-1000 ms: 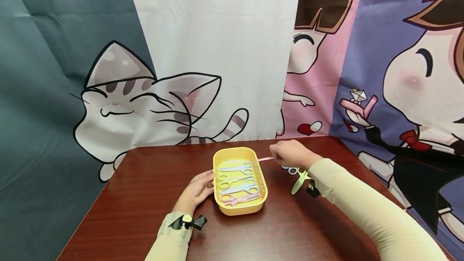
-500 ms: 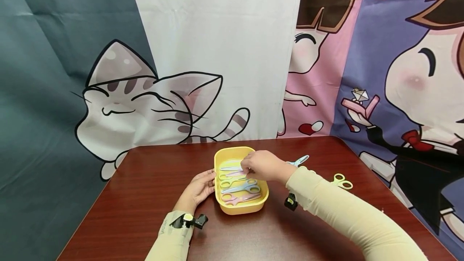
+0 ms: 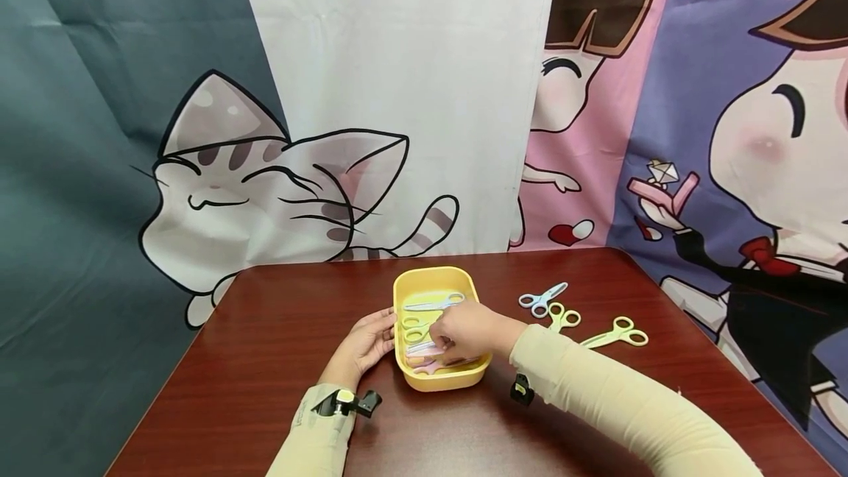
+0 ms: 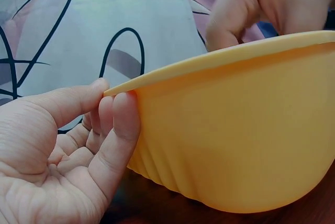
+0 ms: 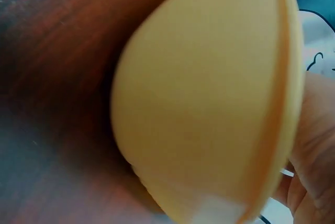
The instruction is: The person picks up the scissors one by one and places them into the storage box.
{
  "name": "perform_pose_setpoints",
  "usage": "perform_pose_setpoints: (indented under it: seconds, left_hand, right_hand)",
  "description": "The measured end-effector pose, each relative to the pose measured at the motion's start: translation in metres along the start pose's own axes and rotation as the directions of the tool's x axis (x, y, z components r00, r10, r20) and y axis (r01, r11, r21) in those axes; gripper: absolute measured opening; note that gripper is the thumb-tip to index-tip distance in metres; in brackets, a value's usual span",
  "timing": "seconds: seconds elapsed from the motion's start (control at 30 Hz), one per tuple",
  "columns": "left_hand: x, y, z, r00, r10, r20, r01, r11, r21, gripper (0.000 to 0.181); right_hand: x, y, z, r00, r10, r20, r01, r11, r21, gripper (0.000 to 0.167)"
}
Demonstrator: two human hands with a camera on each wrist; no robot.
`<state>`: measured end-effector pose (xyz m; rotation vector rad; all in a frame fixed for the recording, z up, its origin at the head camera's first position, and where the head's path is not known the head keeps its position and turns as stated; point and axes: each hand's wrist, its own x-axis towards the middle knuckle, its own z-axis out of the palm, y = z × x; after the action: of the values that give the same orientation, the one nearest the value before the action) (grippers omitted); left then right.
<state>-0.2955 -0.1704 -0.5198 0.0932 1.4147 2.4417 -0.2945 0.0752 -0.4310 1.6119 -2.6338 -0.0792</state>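
Observation:
A yellow plastic tray (image 3: 437, 383) stands on the table. My left hand (image 3: 363, 344) grips its left rim; in the left wrist view the thumb lies on the rim and fingers press beneath it. My right hand (image 3: 469, 330) reaches over the tray's right side with curled fingers, pinching pink scissors (image 3: 424, 351) low inside; its fingers hide most of them. Light-blue scissors (image 3: 430, 305), yellow-green scissors (image 3: 415, 330) and another pink pair (image 3: 427, 369) lie in the tray. In the right wrist view, the tray wall (image 5: 199, 93) blocks the fingertips.
To the right on the brown table (image 3: 278, 366) lie blue scissors (image 3: 543, 299), small yellow-green scissors (image 3: 563, 317) and larger green scissors (image 3: 620, 333), partly behind the right sleeve (image 3: 609, 389). A cartoon-printed curtain (image 3: 411, 94) hangs behind the table.
My right hand has carried the pink scissors from right of the tray into it, then lower toward its near end. The left hand keeps its hold on the rim.

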Motion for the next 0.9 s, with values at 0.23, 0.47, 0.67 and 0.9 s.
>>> perform_pose_setpoints:
  seconds: [0.23, 0.47, 0.67, 0.9]
  left_hand:
    - [0.0, 0.002, 0.003, 0.999, -0.021, -0.027, 0.021, 1.0, -0.022, 0.018]
    - [0.0, 0.003, 0.002, 0.999, -0.031, -0.019, 0.03, 0.999, -0.03, 0.016]
    - [-0.001, 0.002, 0.002, 1.0, -0.022, 0.001, 0.022, 0.999, -0.029, 0.017]
    - [-0.001, 0.003, 0.001, 1.0, -0.02, 0.022, 0.021, 0.999, -0.047, 0.018]
  right_hand:
    - [-0.001, -0.004, 0.011, 0.999, 0.005, 0.035, -0.005, 1.0, -0.005, 0.03]
    - [-0.002, -0.005, 0.018, 0.999, 0.005, 0.033, -0.005, 1.0, 0.015, 0.03]
    - [-0.002, -0.005, 0.021, 0.999, 0.011, 0.037, -0.012, 0.999, 0.032, 0.032]
    - [-0.002, -0.006, 0.023, 0.999, 0.027, 0.047, -0.029, 0.999, 0.041, 0.029]
